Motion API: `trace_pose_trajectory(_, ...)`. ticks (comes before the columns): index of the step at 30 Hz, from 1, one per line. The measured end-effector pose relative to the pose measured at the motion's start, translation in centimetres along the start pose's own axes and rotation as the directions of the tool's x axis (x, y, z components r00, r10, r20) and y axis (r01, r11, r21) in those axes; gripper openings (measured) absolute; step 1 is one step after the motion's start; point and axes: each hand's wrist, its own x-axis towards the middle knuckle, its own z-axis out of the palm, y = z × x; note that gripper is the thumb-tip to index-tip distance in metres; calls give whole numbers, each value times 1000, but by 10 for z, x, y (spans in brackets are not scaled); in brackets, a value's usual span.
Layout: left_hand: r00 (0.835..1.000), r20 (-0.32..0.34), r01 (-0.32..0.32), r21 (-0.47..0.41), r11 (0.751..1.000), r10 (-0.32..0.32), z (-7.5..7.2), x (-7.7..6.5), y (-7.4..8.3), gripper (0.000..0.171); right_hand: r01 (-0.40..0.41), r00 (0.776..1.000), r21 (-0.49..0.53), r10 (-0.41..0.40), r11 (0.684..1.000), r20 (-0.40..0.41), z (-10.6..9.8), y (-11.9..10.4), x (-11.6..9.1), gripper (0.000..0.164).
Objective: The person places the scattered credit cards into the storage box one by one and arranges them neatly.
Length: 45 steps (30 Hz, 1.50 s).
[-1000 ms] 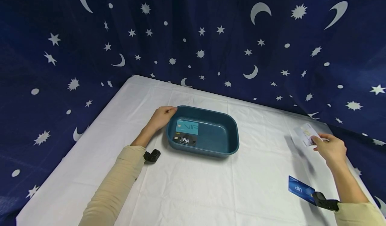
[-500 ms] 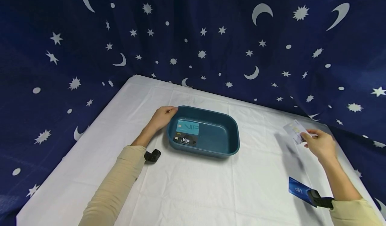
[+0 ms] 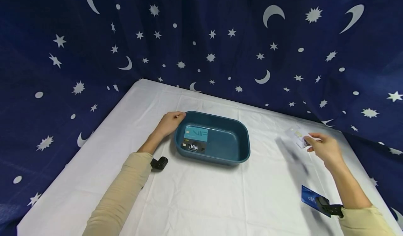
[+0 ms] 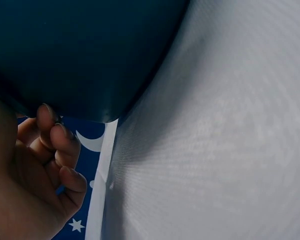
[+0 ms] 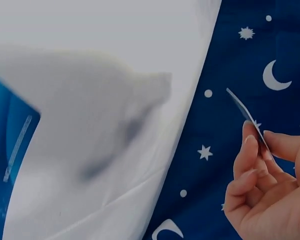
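Observation:
My left hand (image 3: 169,122) grips the upper left corner of a dark teal plastic bin (image 3: 225,161); in the left wrist view its fingers curl at the bin's rim. Inside the bin, at the left, lie a light teal VIP card (image 3: 196,133) and a black Vip card (image 3: 192,146). My right hand (image 3: 325,148) pinches a pale VIP card (image 3: 297,136) between thumb and fingers, held above the table at the right. Edge-on, that same card (image 5: 245,111) shows in the right wrist view.
A blue card (image 3: 310,197) lies on the white tablecloth (image 3: 201,201) below my right forearm, partly covered by the black wrist camera (image 3: 324,206). A dark blue curtain (image 3: 201,36) with moons and stars hangs behind the table.
My right hand has moved left with the pale card, a little nearer the bin. The left hand and the bin have stayed in place.

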Motion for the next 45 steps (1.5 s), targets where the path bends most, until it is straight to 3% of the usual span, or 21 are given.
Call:
trace_pose_trajectory(7,1000,1,4,-5,1000,-4,0,-1,2,40,-13,996,162,-2,987,93,5,-5,0,58)
trace_pose_trajectory(17,1000,4,-8,1,1000,8,-1,-1,1,41,-35,984,169,5,985,175,11,-23,4,63)
trace_pose_trajectory(38,1000,13,0,-12,1000,0,-1,-1,-1,42,-21,978,251,-32,968,205,28,-45,10,60)
trace_pose_trajectory(42,1000,13,3,-13,1000,-3,0,0,-1,43,-33,973,346,-49,938,225,30,-50,12,58)
trace_pose_trajectory(45,1000,12,7,-14,1000,-7,1,0,-2,43,-49,968,457,-71,888,241,32,-53,12,56)
